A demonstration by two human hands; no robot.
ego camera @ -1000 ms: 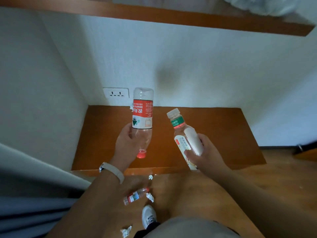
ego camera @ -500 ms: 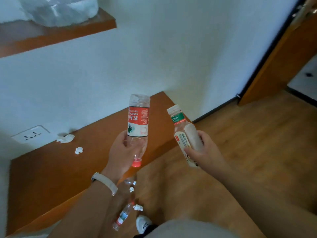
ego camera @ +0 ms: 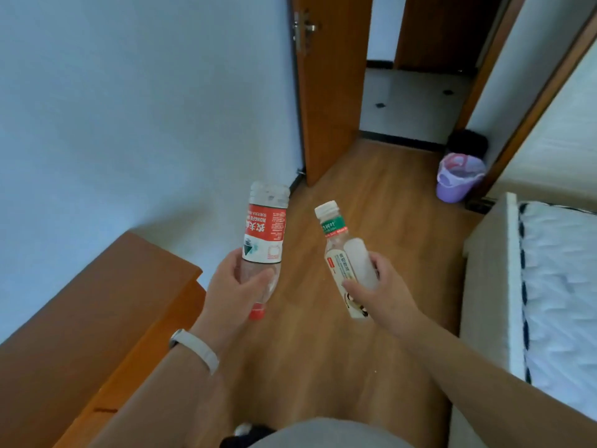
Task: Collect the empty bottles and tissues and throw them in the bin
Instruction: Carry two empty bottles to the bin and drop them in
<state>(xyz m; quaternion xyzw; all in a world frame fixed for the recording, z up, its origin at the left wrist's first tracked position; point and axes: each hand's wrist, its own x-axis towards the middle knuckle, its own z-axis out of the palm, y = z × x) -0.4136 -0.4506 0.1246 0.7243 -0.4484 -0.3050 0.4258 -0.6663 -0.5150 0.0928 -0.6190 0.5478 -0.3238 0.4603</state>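
My left hand (ego camera: 231,294) grips a clear water bottle with a red label (ego camera: 265,234), held upside down with its red cap pointing down. My right hand (ego camera: 378,294) holds a small white-capped bottle with a green and cream label (ego camera: 342,253), together with a white wad, probably tissue (ego camera: 360,263), pressed against its side. A purple bin (ego camera: 458,179) with a pink liner stands on the wooden floor at the far right, near the doorway, well ahead of both hands.
A low wooden cabinet (ego camera: 97,318) fills the lower left against the white wall. A bed with a white mattress (ego camera: 555,286) lines the right side. An open wooden door (ego camera: 329,85) leads to a tiled hallway. A black bin (ego camera: 468,143) sits behind the purple one.
The view has swung right, away from the cabinet and wall socket, toward the door, bin and bed. Both hands keep their bottles; the floor litter has left view.
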